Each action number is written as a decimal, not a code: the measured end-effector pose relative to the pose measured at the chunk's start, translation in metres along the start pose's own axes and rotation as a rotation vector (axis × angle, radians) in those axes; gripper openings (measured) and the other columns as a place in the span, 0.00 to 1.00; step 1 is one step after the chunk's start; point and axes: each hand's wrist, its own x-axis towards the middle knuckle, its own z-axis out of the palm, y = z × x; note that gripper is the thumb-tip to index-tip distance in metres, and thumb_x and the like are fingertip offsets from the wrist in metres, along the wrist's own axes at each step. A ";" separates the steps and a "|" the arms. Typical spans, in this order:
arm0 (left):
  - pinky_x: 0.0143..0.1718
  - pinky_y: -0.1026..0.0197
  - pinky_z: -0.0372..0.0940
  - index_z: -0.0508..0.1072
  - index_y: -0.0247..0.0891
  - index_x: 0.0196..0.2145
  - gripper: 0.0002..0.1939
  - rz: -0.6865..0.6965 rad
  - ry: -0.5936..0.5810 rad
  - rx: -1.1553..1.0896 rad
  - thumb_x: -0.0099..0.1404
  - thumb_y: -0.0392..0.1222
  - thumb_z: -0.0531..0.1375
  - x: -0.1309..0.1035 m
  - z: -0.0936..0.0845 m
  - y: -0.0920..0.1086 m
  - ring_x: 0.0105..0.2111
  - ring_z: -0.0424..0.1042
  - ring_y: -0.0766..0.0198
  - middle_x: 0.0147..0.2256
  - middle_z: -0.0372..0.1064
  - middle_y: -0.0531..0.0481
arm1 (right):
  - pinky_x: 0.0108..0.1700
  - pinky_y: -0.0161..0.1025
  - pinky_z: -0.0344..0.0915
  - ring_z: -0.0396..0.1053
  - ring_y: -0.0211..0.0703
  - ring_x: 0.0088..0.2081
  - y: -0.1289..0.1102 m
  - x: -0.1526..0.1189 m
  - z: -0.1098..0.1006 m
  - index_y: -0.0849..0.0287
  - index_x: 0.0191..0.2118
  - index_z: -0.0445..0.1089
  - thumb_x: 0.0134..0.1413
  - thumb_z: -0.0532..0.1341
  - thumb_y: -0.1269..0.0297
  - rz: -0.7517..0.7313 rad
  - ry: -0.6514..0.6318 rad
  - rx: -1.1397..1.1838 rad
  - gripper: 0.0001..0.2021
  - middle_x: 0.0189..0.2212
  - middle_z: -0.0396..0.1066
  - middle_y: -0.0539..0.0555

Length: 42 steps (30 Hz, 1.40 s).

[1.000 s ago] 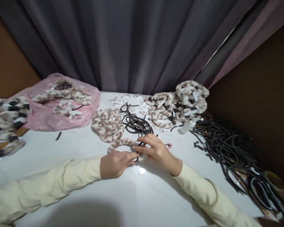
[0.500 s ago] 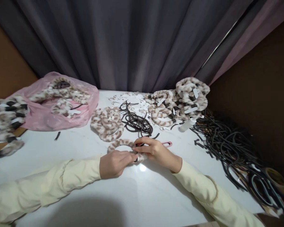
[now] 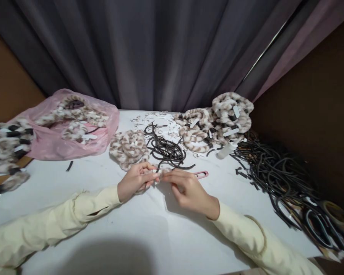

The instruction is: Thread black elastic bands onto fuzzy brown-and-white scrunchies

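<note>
- Near the middle of the frame, the left hand (image 3: 134,181) pinches a furry ring (image 3: 164,171) between thumb and fingers, with a bit of dark showing at the fingertips.
- The right hand (image 3: 190,187) meets it from the right, its fingertips at the ring — whether they pinch it or only touch it, I cannot tell.
- The ring is at the centre of the frame, mostly hidden by the fingers, over the white table (image 3: 189,240).
- Just above the hands lies a loose tangle of black cords (image 3: 167,151); left of it, a pile of furry rings (image 3: 132,147).
- A pink loop (image 3: 207,174) lies just beyond the right hand.
- Upper left: a pink bag (image 3: 48,147) holding more furry pieces.
- Upper right: a heap of tagged rings (image 3: 232,110), with a white bottle (image 3: 226,150) below — then a big spread of black cord (image 3: 275,168) along the right side.
</note>
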 end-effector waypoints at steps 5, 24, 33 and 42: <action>0.10 0.77 0.45 0.66 0.30 0.25 0.08 -0.076 0.018 -0.315 0.52 0.36 0.63 0.009 -0.006 0.000 0.12 0.50 0.81 0.19 0.62 0.55 | 0.51 0.41 0.65 0.66 0.43 0.50 -0.002 -0.005 0.010 0.60 0.48 0.69 0.46 0.50 0.80 0.149 -0.052 0.019 0.23 0.49 0.68 0.56; 0.11 0.74 0.45 0.66 0.31 0.29 0.08 0.095 -0.048 -0.138 0.56 0.39 0.60 0.002 -0.005 0.008 0.11 0.51 0.78 0.16 0.62 0.55 | 0.22 0.29 0.54 0.55 0.30 0.20 -0.005 0.009 0.013 0.62 0.44 0.64 0.56 0.56 0.60 0.527 -0.108 0.641 0.13 0.22 0.61 0.46; 0.26 0.67 0.60 0.62 0.37 0.29 0.05 0.704 0.233 0.841 0.58 0.39 0.57 -0.005 -0.012 -0.004 0.25 0.69 0.66 0.27 0.70 0.48 | 0.22 0.30 0.48 0.50 0.29 0.19 -0.008 0.007 0.006 0.63 0.22 0.64 0.57 0.55 0.63 0.548 -0.191 0.497 0.15 0.16 0.53 0.44; 0.21 0.69 0.55 0.57 0.38 0.26 0.08 0.990 0.049 1.028 0.63 0.32 0.50 -0.003 -0.012 -0.011 0.18 0.58 0.71 0.19 0.57 0.56 | 0.28 0.35 0.54 0.60 0.38 0.25 -0.020 -0.001 -0.002 0.64 0.28 0.65 0.58 0.50 0.71 0.136 -0.222 -0.142 0.10 0.23 0.66 0.54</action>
